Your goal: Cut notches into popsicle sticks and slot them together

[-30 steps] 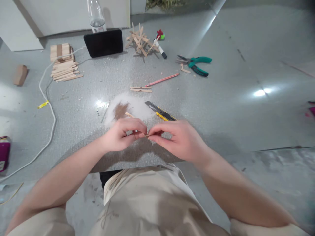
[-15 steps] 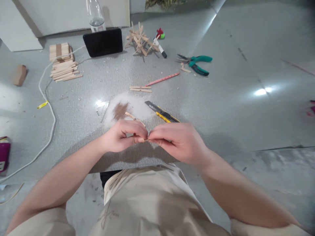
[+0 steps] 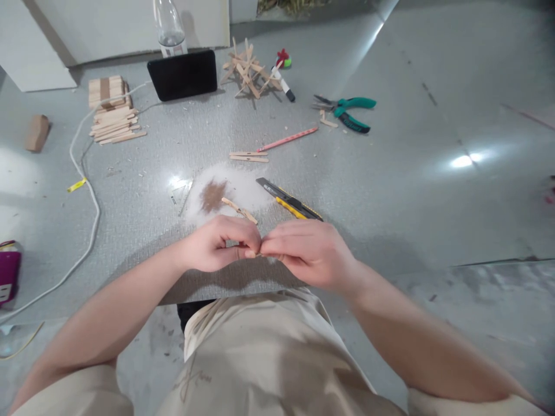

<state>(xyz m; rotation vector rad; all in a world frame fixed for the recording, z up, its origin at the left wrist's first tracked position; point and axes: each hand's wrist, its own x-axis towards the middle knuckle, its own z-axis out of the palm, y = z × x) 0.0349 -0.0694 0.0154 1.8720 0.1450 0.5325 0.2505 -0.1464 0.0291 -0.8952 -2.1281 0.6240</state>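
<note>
Close to the table's near edge, my left hand [image 3: 223,242] and my right hand [image 3: 310,249] meet fingertip to fingertip. Both are closed in a pinch on a small piece of wooden stick [image 3: 259,254], and most of it is hidden by the fingers. Just beyond the left fingers lies a cracked craft stick [image 3: 239,210]. A yellow and black utility knife [image 3: 289,199] rests past the right hand, its tip pointing away to the left. White powder [image 3: 243,184] with a brown patch [image 3: 213,196] covers the table there, beside a small clear set square [image 3: 180,193].
Two craft sticks [image 3: 248,156], a pink pencil [image 3: 287,140] and green pliers [image 3: 353,112] lie farther out. At the back stand a phone [image 3: 182,76], a bottle [image 3: 170,34] and a stick structure [image 3: 247,72]. Stacked sticks [image 3: 115,124] and a white cable [image 3: 96,211] are on the left.
My hands have come slightly nearer to me, still pinched together. Things on the table keep their places, apart from a slight shift of the whole view.
</note>
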